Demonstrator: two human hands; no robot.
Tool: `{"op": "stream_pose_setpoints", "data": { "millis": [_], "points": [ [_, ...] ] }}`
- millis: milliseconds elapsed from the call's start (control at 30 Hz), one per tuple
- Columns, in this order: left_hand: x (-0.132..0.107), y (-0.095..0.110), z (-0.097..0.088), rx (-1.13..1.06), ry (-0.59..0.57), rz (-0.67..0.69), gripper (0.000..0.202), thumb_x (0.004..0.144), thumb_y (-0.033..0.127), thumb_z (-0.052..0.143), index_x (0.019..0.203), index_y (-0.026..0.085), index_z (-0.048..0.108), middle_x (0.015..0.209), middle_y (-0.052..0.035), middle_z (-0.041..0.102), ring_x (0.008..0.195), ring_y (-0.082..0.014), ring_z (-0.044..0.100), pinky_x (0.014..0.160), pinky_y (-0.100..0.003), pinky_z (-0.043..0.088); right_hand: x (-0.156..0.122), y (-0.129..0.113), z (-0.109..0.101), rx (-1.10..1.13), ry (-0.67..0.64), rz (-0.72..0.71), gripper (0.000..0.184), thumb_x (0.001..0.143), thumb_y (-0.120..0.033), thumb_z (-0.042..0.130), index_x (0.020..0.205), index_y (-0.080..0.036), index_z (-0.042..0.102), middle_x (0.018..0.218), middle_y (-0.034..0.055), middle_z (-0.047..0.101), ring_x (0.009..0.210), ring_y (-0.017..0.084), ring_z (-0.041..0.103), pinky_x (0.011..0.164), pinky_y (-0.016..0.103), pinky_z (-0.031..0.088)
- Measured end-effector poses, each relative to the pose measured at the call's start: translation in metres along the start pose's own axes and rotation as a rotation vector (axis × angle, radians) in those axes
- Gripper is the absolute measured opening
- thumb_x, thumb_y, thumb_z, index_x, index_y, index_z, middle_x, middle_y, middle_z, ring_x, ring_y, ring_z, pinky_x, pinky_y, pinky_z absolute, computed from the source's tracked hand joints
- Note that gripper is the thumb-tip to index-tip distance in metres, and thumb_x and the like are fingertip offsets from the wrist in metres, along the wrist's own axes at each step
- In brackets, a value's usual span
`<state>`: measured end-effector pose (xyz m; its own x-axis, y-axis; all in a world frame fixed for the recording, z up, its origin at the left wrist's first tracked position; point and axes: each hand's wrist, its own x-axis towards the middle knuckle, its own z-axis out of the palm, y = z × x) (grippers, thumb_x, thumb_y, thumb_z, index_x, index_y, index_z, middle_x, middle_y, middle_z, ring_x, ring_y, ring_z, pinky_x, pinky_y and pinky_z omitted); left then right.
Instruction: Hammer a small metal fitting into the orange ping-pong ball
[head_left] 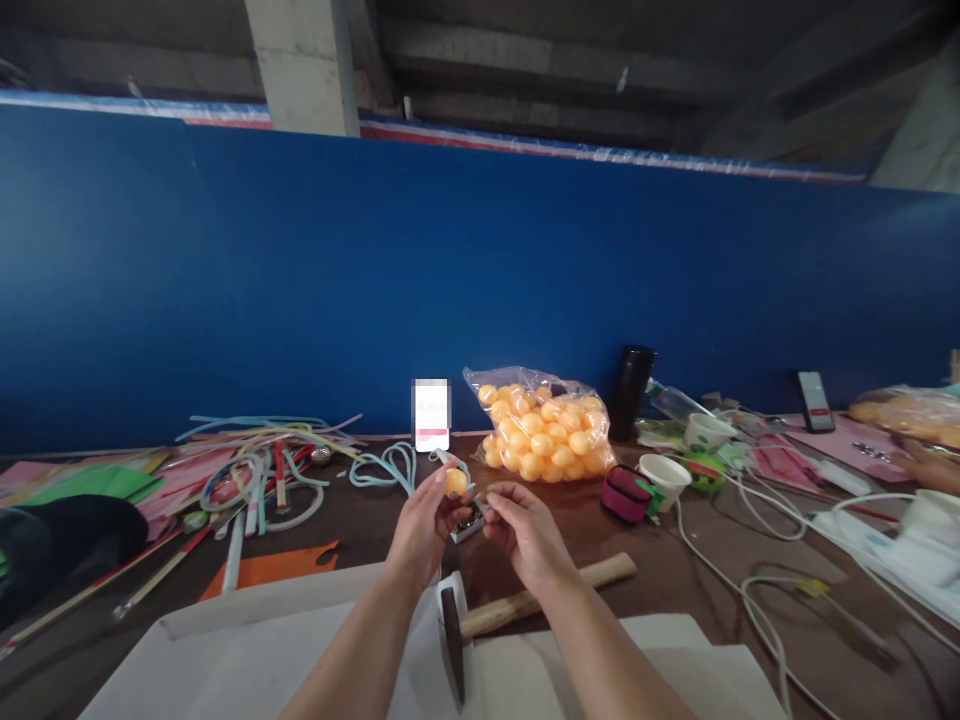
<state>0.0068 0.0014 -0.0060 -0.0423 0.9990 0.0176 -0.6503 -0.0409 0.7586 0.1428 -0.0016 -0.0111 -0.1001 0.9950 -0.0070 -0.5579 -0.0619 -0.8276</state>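
Between the fingers of my left hand [421, 532] is an orange ping-pong ball [455, 483], raised above the table. My right hand [525, 535] is just to its right, thumb and fingertips pinched together; whatever they grip is too small to make out. Under the hands lies a small open box [469, 525] of dark little pieces, partly covered by my fingers. Nearer to me, a hammer with a wooden handle [499, 613] and a dark head [452, 645] rests on white paper [300, 650], beneath my forearms.
A clear bag of orange balls [544, 440] stands behind my hands, with a propped phone [432, 415] to its left. Tubing and coloured paper [97, 490] cover the left side. A maroon pouch [626, 493], paper cup [664, 480], black bottle [631, 392] and white cables [750, 590] lie right.
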Motion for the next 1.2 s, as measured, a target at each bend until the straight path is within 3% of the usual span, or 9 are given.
{"op": "stream_pose_setpoints", "data": {
  "millis": [433, 567, 767, 1200],
  "points": [
    [-0.0004, 0.0006, 0.002, 0.056, 0.032, -0.014, 0.035, 0.078, 0.036, 0.069, 0.104, 0.013, 0.065, 0.077, -0.0046, 0.065, 0.059, -0.0095, 0.061, 0.053, -0.019, 0.055, -0.0004, -0.0036, 0.0002, 0.062, -0.024, 0.005, 0.025, 0.064, -0.03, 0.083, 0.079, -0.015, 0.07, 0.067, -0.0021, 0.064, 0.053, 0.005, 0.054, 0.051, 0.015, 0.051],
    [-0.0009, 0.0006, 0.0028, 0.059, 0.022, -0.012, 0.037, 0.077, 0.04, 0.07, 0.103, 0.014, 0.065, 0.077, -0.0037, 0.064, 0.059, -0.009, 0.061, 0.053, -0.019, 0.055, -0.0024, -0.006, 0.0001, 0.06, -0.042, 0.022, 0.024, 0.066, -0.031, 0.082, 0.077, -0.013, 0.07, 0.062, -0.0023, 0.062, 0.052, 0.005, 0.054, 0.051, 0.014, 0.051],
    [-0.0015, 0.001, 0.0044, 0.079, 0.036, -0.017, 0.037, 0.076, 0.041, 0.07, 0.101, 0.014, 0.066, 0.074, -0.0024, 0.062, 0.057, -0.0086, 0.059, 0.051, -0.019, 0.055, -0.0033, -0.0068, 0.001, 0.085, -0.043, 0.024, 0.022, 0.065, -0.029, 0.082, 0.073, -0.016, 0.067, 0.073, -0.0017, 0.066, 0.051, 0.003, 0.051, 0.046, 0.012, 0.048],
    [-0.0023, 0.0006, 0.0063, 0.101, 0.047, -0.05, 0.043, 0.073, 0.046, 0.071, 0.099, 0.012, 0.068, 0.076, -0.0041, 0.063, 0.057, -0.0086, 0.058, 0.051, -0.02, 0.055, -0.0016, -0.0048, -0.0011, 0.12, -0.049, 0.059, 0.024, 0.063, -0.028, 0.084, 0.07, -0.015, 0.065, 0.065, -0.0036, 0.063, 0.049, 0.003, 0.052, 0.047, 0.01, 0.049]
  ]
}}
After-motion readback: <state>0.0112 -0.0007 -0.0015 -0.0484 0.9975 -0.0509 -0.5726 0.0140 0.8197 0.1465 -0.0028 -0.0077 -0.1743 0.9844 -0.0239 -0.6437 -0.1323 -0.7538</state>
